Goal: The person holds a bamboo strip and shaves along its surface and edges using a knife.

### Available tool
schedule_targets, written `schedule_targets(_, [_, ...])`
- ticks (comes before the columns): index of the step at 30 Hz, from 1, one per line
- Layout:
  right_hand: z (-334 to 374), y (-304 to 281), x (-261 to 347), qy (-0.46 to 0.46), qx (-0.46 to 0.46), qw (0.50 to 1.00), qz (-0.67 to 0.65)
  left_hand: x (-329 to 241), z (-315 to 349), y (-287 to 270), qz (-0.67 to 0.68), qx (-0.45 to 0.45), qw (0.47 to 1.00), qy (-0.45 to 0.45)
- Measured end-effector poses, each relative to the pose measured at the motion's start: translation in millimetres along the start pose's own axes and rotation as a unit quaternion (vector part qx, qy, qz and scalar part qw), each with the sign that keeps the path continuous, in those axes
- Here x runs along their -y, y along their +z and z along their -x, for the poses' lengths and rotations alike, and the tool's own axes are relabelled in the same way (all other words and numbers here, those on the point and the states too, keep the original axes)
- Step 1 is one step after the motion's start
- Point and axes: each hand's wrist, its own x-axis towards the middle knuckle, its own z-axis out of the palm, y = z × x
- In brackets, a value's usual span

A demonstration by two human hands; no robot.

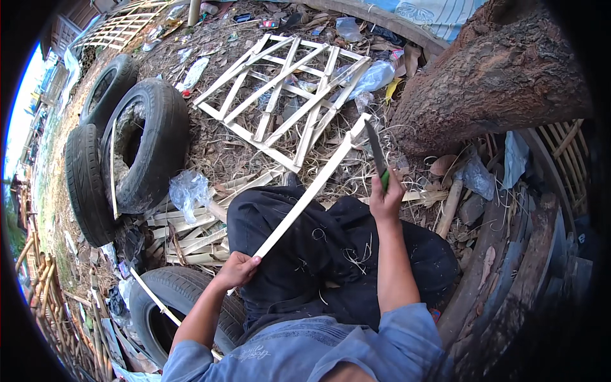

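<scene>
My left hand [238, 270] is closed round the near end of a long pale bamboo strip [305, 198], which slants up to the right across my lap. In my right hand [387, 195] is a knife [377, 148] with a green handle, gripped with its blade pointing up and away. The blade stands beside the far end of the strip; whether it touches cannot be told. Thin shavings lie on my dark trousers [344, 254]. Beyond my knees, a lattice frame of bamboo strips [280, 89] lies on the ground.
Several old tyres [153, 146] stand and lie at the left. A thick tree trunk [490, 76] leans in at the upper right. More split bamboo strips [191, 239] lie by my left knee, near a clear plastic bag [189, 191]. Logs [484, 267] lie at the right.
</scene>
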Motion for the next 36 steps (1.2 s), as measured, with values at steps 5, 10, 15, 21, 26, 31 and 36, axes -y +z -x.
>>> schedule_targets(5, [-7.9, -11.6, 18.7, -0.025, 0.184, 0.978, 0.094, 15.3, -4.7, 15.1, -0.032, -0.119, 0.990, 0.068])
schedule_targets(10, [-26.2, -3.4, 8.8, -0.019, 0.152, 0.978, 0.141, 13.8, -0.5, 25.2, -0.074, -0.182, 0.978, 0.071])
schedule_targets(15, [-22.8, 22.8, -2.4, -0.085, 0.046, 0.985, 0.145, 4.5, -2.0, 15.6, -0.079, -0.141, 0.985, 0.053])
schedule_targets(21, [-11.5, 61.1, -27.6, 0.146, -0.227, 0.963, -0.007, -1.2, -2.2, -15.3, 0.019, 0.062, 0.998, -0.002])
schedule_targets(26, [-14.5, 28.6, -35.6, 0.062, -0.119, 0.991, 0.009, 2.2, -7.1, -16.6, 0.054, 0.067, 0.996, -0.030])
schedule_targets(31, [-12.5, 16.9, 14.2, -0.023, 0.149, 0.989, -0.014, -4.5, 1.7, 8.8, 0.017, -0.034, 0.999, -0.013])
schedule_targets(36, [-42.2, 21.4, 22.0, 0.009, 0.172, 0.982, 0.083, 15.8, -3.0, 25.8, -0.050, -0.186, 0.978, 0.075])
